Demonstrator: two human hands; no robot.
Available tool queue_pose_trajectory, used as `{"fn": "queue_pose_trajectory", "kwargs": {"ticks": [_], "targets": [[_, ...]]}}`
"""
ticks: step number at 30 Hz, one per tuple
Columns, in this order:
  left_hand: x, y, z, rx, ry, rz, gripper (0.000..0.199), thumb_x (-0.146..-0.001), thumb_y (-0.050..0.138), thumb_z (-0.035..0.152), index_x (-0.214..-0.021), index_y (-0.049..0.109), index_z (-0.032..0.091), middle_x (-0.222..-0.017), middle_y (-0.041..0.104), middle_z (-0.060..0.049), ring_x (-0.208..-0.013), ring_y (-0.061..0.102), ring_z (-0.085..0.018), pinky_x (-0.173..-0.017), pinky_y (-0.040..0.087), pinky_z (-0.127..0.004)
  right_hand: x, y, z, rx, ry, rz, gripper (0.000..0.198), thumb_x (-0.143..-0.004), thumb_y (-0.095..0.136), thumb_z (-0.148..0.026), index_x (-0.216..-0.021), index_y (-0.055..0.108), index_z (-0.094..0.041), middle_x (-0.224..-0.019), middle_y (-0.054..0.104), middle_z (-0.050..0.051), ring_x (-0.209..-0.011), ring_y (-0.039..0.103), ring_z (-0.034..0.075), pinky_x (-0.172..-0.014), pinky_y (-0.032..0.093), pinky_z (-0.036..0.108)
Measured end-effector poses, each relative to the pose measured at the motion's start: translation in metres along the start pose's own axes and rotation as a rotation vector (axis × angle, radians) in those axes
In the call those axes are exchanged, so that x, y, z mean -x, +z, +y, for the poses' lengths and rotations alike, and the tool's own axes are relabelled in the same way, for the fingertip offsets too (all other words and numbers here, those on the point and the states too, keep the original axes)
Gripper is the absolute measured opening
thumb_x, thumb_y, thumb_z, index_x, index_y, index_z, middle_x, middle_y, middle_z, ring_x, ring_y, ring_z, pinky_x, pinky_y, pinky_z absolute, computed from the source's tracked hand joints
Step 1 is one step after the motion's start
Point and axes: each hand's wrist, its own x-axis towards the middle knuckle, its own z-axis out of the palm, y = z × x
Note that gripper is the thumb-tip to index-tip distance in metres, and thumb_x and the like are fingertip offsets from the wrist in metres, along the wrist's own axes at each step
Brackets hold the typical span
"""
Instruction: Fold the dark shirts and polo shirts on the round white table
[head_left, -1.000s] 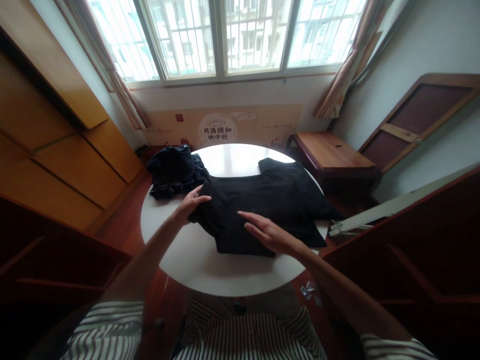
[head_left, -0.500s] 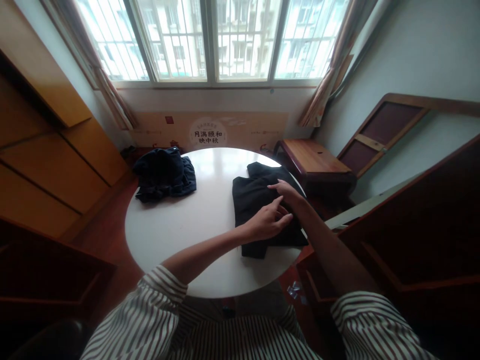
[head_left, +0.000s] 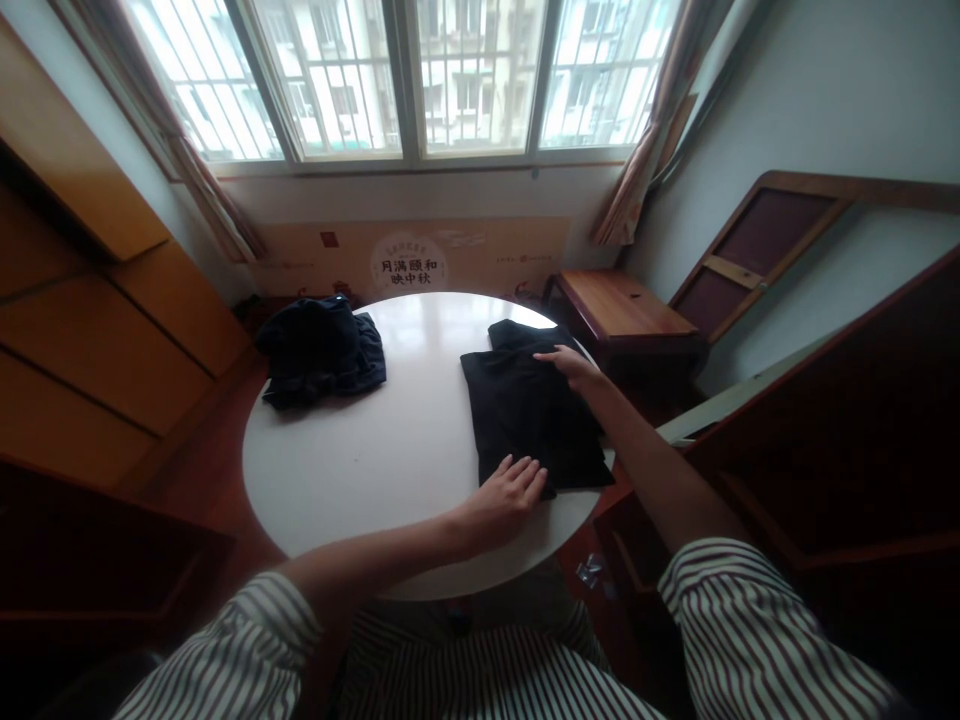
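A folded black garment [head_left: 525, 410] lies flat on the right side of the round white table [head_left: 405, 450]. My left hand [head_left: 506, 500] rests palm down on its near edge, fingers laid out over the cloth. Toward the far part of the garment, my right hand [head_left: 574, 368] touches the top of it with fingers stretched out to the left. Neither hand grips the cloth. What kind of garment it is cannot be made out. Another dark piece of clothing, a navy bundle [head_left: 319, 350], sits heaped at the table's left far edge.
Beyond the table's right far side stands a low wooden stool or side table [head_left: 626, 305]. A long printed cardboard box [head_left: 480, 255] leans under the window. Orange cabinets [head_left: 97, 330] line the left. Small shiny packets [head_left: 590, 570] lie on the floor at right.
My left hand has moved from the middle of the black garment toward me, onto its near edge, and its fingers have flattened. My right hand stays at the far part.
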Motion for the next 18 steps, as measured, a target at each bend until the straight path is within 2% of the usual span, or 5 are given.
{"fn": "queue_pose_trajectory", "kwargs": {"ticks": [5, 8, 11, 15, 18], "targets": [[0.003, 0.005, 0.004, -0.027, 0.013, 0.021, 0.05, -0.101, 0.031, 0.014, -0.149, 0.036, 0.003, -0.153, 0.041, -0.021, -0.147, 0.033, -0.028, -0.118, 0.03, -0.046, -0.009, 0.004, -0.001, -0.069, -0.246, -0.025, 0.074, -0.068, 0.066, -0.006, -0.136, 0.046, -0.026, -0.108, 0.068, 0.003, -0.077, 0.067, 0.015, -0.063, 0.055, 0.024], [0.003, -0.008, 0.004, 0.117, 0.02, 0.05, 0.048, -0.104, 0.033, 0.027, -0.146, 0.043, 0.006, -0.15, 0.046, -0.021, -0.144, 0.039, -0.028, -0.116, 0.034, -0.046, -0.001, -0.004, 0.005, 0.033, -0.186, 0.111, 0.066, -0.069, 0.066, -0.009, -0.132, 0.049, -0.02, -0.112, 0.067, 0.008, -0.084, 0.067, 0.017, -0.069, 0.056, 0.025], [-0.004, -0.032, -0.023, 0.395, -0.06, 0.181, 0.045, -0.103, 0.039, 0.04, -0.132, 0.059, 0.012, -0.132, 0.064, -0.016, -0.125, 0.059, -0.024, -0.106, 0.046, -0.038, 0.021, -0.018, 0.019, 0.24, -0.206, 0.235, 0.067, -0.072, 0.074, -0.023, -0.133, 0.049, -0.015, -0.117, 0.065, 0.013, -0.096, 0.066, 0.021, -0.082, 0.055, 0.03], [-0.026, -0.056, -0.103, 0.63, -0.482, 0.405, 0.029, -0.1, 0.047, 0.032, -0.107, 0.07, 0.016, -0.116, 0.071, -0.012, -0.11, 0.066, -0.023, -0.101, 0.048, -0.035, 0.062, -0.042, 0.045, 0.463, -0.256, 0.163, 0.067, -0.063, 0.086, -0.04, -0.119, 0.061, -0.014, -0.106, 0.068, 0.013, -0.098, 0.065, 0.027, -0.085, 0.053, 0.037], [-0.047, -0.055, -0.16, 0.799, -0.903, 0.405, 0.026, -0.098, 0.053, 0.031, -0.099, 0.07, 0.011, -0.106, 0.073, -0.016, -0.1, 0.069, -0.025, -0.093, 0.052, -0.036, 0.089, -0.052, 0.061, 0.533, -0.239, 0.101, 0.05, -0.054, 0.09, -0.044, -0.088, 0.067, -0.016, -0.091, 0.069, 0.011, -0.09, 0.065, 0.028, -0.076, 0.054, 0.035]]}}
